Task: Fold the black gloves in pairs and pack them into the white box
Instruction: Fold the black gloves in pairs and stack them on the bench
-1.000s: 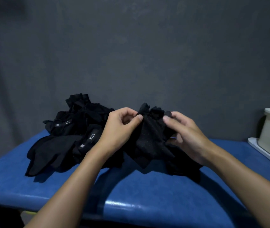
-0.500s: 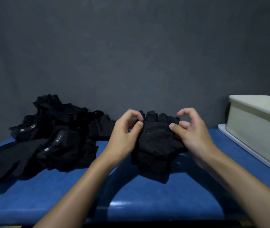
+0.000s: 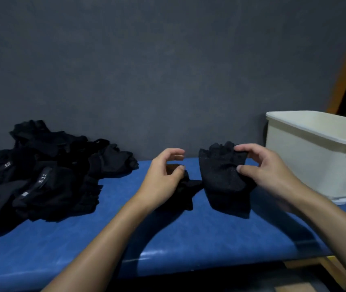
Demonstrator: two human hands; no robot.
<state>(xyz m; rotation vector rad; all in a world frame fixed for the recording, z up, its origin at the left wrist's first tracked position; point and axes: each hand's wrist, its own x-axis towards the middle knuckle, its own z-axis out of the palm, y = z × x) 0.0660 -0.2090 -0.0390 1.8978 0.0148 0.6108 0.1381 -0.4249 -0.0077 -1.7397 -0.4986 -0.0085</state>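
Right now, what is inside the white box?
Only the far inner wall of the white box shows, pale and bare. Its near wall hides the bottom, so whatever lies there cannot be seen.

I saw the glove pile lying on the left part of the table, close to the wall behind it. The box stood at the table's right end. Between them, the right hand held one glove just left of the box. The left hand gripped a second glove beside it, nearer the pile.
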